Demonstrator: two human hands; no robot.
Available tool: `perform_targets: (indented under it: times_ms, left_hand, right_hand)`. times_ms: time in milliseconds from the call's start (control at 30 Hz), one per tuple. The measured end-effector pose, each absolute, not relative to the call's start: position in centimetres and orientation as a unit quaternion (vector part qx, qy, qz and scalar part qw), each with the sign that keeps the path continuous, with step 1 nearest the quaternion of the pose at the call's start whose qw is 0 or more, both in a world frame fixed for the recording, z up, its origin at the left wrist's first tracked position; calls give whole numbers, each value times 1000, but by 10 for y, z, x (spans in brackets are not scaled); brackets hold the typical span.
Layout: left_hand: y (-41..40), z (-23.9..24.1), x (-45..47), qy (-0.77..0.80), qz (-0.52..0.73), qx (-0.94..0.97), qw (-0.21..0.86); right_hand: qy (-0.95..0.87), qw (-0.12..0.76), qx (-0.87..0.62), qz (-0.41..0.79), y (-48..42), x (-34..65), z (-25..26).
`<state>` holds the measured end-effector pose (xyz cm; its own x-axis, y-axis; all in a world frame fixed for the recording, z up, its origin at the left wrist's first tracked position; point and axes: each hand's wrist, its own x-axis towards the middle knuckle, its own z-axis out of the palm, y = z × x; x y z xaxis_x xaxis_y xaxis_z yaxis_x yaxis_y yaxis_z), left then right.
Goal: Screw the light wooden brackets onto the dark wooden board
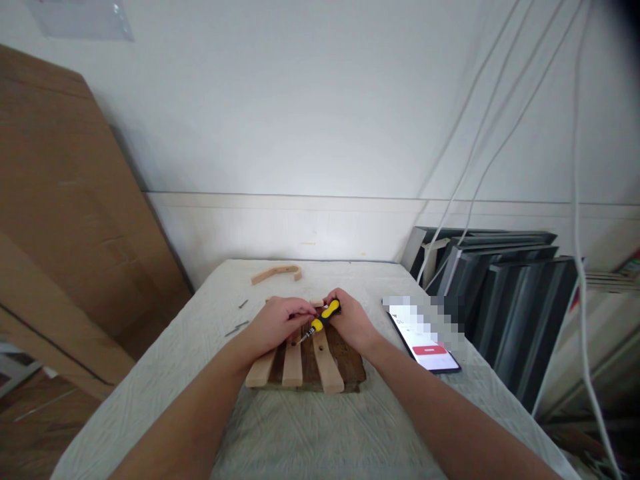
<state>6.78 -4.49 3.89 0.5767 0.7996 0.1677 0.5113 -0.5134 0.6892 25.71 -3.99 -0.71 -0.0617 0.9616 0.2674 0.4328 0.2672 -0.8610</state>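
My right hand point(350, 323) is closed around a yellow and black screwdriver point(326, 316). Its metal shaft slants down to the left, with the tip over the light wooden strips. My left hand point(280, 321) has its fingers bent together close to the right fingertips; whatever they pinch is too small to make out. Below both hands lies a dark wooden board point(354, 367). On it rest a left strip point(261, 371), a middle strip point(293, 368) and a right strip point(328, 371), their far ends partly hidden by my hands. A dark hole shows in the right strip.
A hooked wooden piece point(277, 271) lies at the table's far side. Several thin metal pieces point(237, 328) are left of my left hand. A phone point(434, 360) lies to the right on the white cloth point(280, 433). Cardboard point(75, 167) stands left, dark panels point(515, 313) right.
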Motion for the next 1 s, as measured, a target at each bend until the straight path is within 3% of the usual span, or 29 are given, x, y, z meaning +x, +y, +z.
perform_targets:
  times_ms: [133,1000]
  left_hand:
    - [-46,37,68,401,246,816,338]
    - [-43,41,70,363,184,885,225]
  right_hand:
    - [-663,443,-528,291,-41,257,-7]
    - [-667,441,-536,271,-39,260,-7]
